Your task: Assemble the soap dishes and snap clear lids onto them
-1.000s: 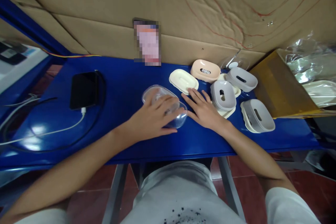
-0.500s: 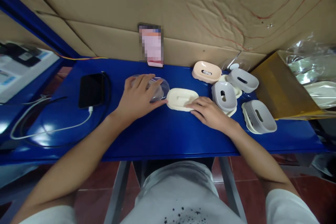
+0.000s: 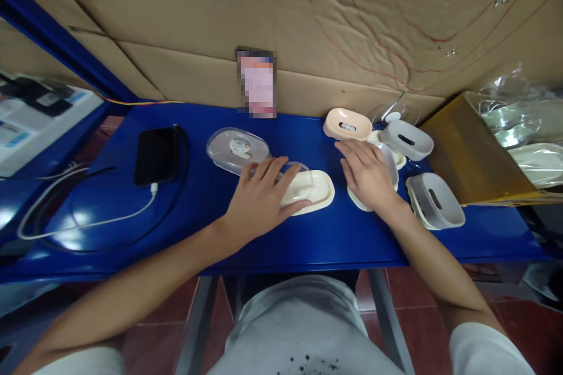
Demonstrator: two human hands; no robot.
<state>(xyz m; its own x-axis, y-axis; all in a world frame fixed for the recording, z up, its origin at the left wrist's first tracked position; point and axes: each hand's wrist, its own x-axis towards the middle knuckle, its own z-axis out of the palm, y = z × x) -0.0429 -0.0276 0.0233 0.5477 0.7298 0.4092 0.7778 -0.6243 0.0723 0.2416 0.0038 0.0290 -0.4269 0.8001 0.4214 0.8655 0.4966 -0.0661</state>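
OK, head view, the only one. Left hand (image 3: 259,202) lies palm-down on a clear lid (image 3: 294,179) that sits on the cream tray (image 3: 317,194) at table centre; fingers spread over the lid's top, thumb along its near edge, so the lid is under the fingers and loosely cupped rather than pinched. Tray's right end sticks out past the fingertips, resting flat on the blue table (image 3: 308,234).

Right hand (image 3: 368,176) rests on a grey soap-dish insert (image 3: 387,158) seated in its own cream tray; fingers extended, slightly apart, laid flat over it. Cannot tell if it grips or only touches.

A second clear lid (image 3: 237,150) with a round sticker lies alone, just behind-left of the left hand, not touched.

Around: pink dish (image 3: 347,123) at the back, two more grey inserts (image 3: 405,139) (image 3: 435,200) right of the right hand, a black phone (image 3: 156,155) with white cable far left, cardboard wall (image 3: 281,17) behind.
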